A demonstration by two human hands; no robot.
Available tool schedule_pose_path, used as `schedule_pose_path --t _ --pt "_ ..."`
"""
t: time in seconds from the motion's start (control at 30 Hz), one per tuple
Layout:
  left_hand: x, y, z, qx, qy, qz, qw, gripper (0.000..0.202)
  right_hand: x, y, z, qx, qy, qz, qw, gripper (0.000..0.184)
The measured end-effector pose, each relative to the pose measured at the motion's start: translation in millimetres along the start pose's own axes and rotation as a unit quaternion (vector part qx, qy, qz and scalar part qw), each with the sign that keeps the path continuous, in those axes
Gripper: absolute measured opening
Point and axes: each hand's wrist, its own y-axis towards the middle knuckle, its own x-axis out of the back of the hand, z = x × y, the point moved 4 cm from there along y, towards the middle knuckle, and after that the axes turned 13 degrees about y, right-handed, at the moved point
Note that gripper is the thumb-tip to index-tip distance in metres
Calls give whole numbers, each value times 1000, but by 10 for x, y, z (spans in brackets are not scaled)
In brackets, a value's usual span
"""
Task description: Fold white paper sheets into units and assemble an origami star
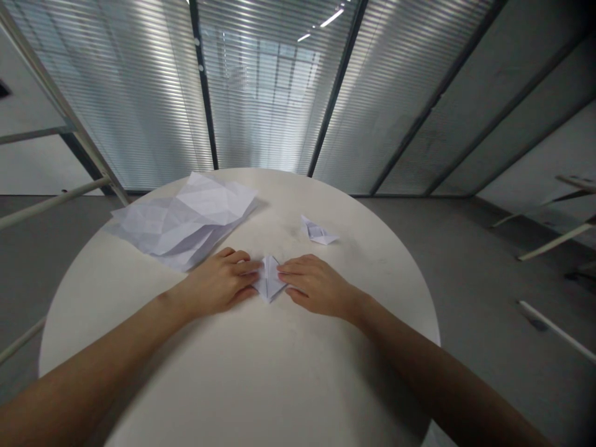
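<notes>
A small folded piece of white paper (268,280) lies on the table between my hands, shaped like a diamond with a crease line down its middle. My left hand (227,280) holds its left side, fingertips on top and thumb near the lower edge. On the right side, my right hand (316,284) has its fingers pressed together on the paper and its thumb close to the lower right edge. The fingertips hide the paper's left and right corners. Just beyond my right hand sits a small folded paper boat (318,232).
Several large creased sheets of white paper (200,208) lie loosely at the back left of the round white table (261,379). Glass panels with blinds (265,93) stand behind it. A pale metal frame (60,202) is at the left, and furniture legs (556,241) show at the right.
</notes>
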Motion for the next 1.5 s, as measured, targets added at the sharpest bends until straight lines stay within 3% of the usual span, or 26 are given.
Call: schedule_pose_path --t 0.23,0.33,0.47,0.93,1.07,1.23,1.5 --pt "-35 11 -35 -1 -65 -1 998 31 -30 -3 34 -26 22 1 999 41" --pt "-84 24 -7 21 -85 -8 996 30 -62 31 20 -35 52 -10 998 49" --pt "-169 55 4 58 -88 -29 994 27 -111 81 -34 -58 75 -33 995 47" --pt "-165 6 -27 52 -69 8 996 60 -123 80 -60 -55 68 -5 996 64" --pt "-140 14 -18 44 -77 0 996 60 -127 72 -79 -45 50 2 998 58" --pt "-127 20 18 41 -85 -17 995 35 -144 77 -113 -46 28 -1 999 44" --pt "-213 -8 183 105 -141 -62 982 24 -143 130 -172 -104 63 -74 990 23"
